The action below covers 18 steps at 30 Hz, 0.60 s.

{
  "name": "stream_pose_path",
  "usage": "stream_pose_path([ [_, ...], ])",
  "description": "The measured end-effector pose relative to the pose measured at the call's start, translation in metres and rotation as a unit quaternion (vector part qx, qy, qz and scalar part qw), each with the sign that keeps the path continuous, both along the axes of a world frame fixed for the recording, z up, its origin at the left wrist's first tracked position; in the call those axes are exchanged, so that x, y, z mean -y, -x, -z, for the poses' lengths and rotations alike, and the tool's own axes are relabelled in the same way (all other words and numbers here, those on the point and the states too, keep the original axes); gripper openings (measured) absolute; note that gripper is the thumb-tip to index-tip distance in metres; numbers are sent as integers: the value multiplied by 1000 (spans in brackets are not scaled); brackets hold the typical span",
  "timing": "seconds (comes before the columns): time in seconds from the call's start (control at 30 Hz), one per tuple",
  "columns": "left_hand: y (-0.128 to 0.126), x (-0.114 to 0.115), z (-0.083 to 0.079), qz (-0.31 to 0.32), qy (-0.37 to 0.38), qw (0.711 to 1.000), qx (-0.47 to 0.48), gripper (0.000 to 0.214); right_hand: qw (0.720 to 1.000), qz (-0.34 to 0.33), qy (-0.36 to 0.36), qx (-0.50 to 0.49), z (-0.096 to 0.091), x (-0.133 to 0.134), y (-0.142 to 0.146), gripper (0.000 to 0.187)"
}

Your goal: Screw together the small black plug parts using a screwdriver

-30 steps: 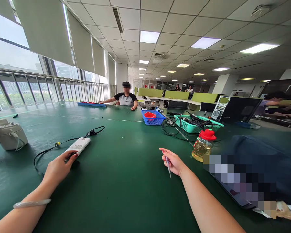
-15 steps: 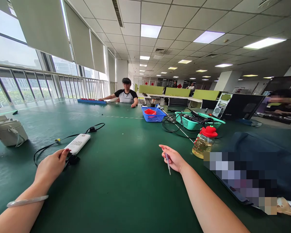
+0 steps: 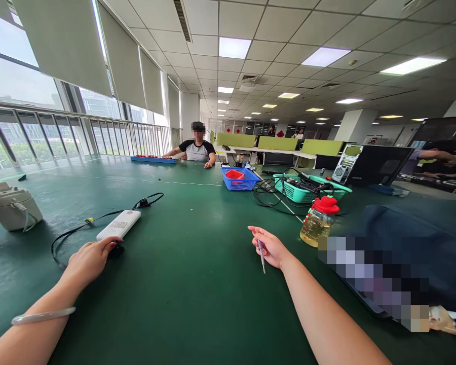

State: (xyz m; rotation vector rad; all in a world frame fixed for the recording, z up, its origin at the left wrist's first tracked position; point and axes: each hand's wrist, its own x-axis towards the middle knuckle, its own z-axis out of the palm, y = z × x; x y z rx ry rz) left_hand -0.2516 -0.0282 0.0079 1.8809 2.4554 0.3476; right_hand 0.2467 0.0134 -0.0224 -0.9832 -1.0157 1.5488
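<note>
My left hand (image 3: 89,263) has its fingertips together at a small black piece (image 3: 117,250), close against the near end of a white oblong device (image 3: 120,224) with printed marks. What the fingers pinch, if anything, is hidden. From beside this hand a thin black cord (image 3: 70,234) with a yellow tag curves out behind the device. In my right hand (image 3: 270,248) is a slim screwdriver (image 3: 261,256) with a see-through handle, its metal shaft slanting down toward me. The right index finger points left, above the green table (image 3: 190,299).
On the right are a red-lidded jar (image 3: 318,225), a dark blue bag (image 3: 406,238) and a green basket (image 3: 294,192) of cables. A blue basket (image 3: 239,180) stands farther back. A pale case (image 3: 15,208) sits left. Another person (image 3: 198,149) sits across, near a blue tray (image 3: 153,159).
My left hand has shifted slightly right and its fingers have moved onto the black piece at the device's near end. The far blue tray has slid right. My right hand is nearly unchanged.
</note>
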Motion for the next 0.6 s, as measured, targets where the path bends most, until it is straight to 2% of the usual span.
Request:
stream_pose_path([
  [0.27, 6, -3, 5, 12, 7, 1000, -6, 51, 1000, 1, -7, 8, 0, 0, 0, 32],
  [0.4, 3, -2, 3, 19, 26, 999, -3, 52, 1000, 1, -7, 8, 0, 0, 0, 32],
  [0.6, -4, 3, -3, -7, 35, 999, -4, 57, 1000, 0, -6, 14, -1, 1, 1, 30],
])
